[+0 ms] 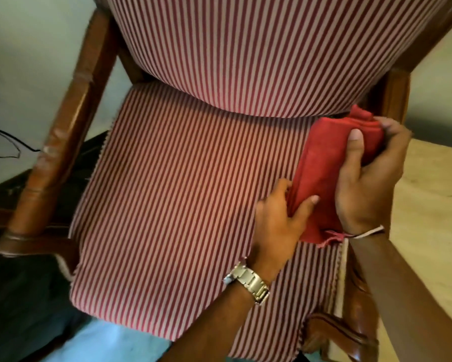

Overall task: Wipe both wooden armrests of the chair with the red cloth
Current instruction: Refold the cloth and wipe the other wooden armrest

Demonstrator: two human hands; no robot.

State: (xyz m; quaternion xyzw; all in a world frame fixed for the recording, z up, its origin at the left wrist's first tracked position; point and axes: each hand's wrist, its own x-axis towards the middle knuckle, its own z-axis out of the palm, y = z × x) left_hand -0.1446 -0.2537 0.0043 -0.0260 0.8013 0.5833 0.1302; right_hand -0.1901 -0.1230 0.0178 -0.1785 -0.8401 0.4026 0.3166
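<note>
From the head camera, the right hand (368, 176) curled over the folded red cloth (321, 176) at the chair's right side, its grip closed on the upper end with the thumb pressed flat on top. The left hand (277, 223), a metal watch (248, 282) on its wrist, pinched the cloth's lower edge between thumb and fingers. The cloth lay along the right edge of the striped seat cushion (172, 199), covering the right armrest (350, 322) there; only that armrest's carved front end showed below. The left armrest (63, 142) stood bare, well apart from both hands.
</note>
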